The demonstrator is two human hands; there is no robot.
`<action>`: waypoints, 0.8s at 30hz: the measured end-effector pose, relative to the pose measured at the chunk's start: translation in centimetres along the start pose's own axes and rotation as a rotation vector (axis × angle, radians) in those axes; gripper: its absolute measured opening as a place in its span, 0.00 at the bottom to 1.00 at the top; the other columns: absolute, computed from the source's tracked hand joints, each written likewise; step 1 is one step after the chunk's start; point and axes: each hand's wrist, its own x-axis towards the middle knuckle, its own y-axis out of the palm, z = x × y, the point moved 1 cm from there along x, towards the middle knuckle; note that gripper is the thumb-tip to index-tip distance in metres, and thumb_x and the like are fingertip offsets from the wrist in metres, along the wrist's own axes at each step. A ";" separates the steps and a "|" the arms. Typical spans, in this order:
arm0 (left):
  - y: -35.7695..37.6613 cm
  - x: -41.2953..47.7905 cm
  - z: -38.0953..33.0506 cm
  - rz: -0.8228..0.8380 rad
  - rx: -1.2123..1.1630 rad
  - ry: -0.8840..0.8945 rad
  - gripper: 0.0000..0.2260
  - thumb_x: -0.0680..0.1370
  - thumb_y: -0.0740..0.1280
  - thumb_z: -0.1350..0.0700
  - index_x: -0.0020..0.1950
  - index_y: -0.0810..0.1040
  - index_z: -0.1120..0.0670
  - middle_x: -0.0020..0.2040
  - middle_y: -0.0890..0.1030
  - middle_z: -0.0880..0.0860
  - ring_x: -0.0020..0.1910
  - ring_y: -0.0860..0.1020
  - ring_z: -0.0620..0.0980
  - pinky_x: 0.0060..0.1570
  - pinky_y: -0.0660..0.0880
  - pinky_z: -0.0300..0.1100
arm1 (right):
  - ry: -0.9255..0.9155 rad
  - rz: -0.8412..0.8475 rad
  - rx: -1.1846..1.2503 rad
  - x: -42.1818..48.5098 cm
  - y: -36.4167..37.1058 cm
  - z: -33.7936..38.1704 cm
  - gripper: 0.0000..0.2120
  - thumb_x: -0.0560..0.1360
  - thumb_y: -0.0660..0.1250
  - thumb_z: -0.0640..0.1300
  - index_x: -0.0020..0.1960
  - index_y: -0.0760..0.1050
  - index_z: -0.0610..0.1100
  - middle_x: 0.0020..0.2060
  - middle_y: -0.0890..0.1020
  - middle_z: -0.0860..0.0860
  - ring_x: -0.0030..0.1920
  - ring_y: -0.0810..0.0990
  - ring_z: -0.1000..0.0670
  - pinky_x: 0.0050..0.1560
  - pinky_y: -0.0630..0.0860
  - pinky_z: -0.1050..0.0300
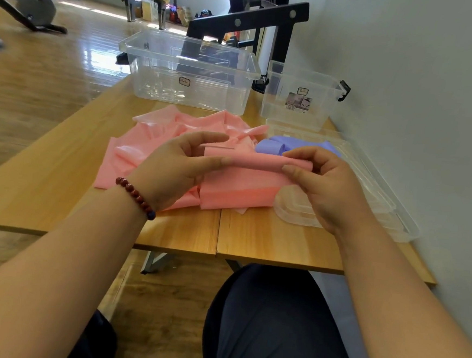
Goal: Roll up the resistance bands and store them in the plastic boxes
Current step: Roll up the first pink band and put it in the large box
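Above the near part of the tabletop (45, 186), I have only the first few turns of the pink band (255, 163) rolled. The rest of it trails down into a crumpled pink heap (146, 149) on the wood, and I cannot tell whether that heap is one band or several. A purple band (274, 146) lies just behind my right hand, partly curled but not stored. The large plastic box (187, 59) and the small plastic box (277, 103) at the far side both look bare inside, so I judge that nothing is put away yet. Nearly all the work is left: finishing this roll, rolling the purple one, then boxing them. Clear lids (382, 201) lie at my right. My left hand (174, 162) pinches the left end of the roll between thumb and curled fingers, and my right hand (322, 185) pinches the right end likewise, holding the roll level between them, lifted off the wood.
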 end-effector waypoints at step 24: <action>0.2 -0.1 -0.3 -0.063 0.009 0.058 0.09 0.72 0.72 0.59 0.51 0.82 0.52 0.50 0.82 0.53 0.53 0.80 0.54 0.57 0.79 0.50 | 0.004 -0.038 -0.001 0.2 0.6 0.0 0.09 0.74 0.72 0.38 0.50 0.80 0.51 0.50 0.82 0.54 0.51 0.80 0.54 0.53 0.79 0.59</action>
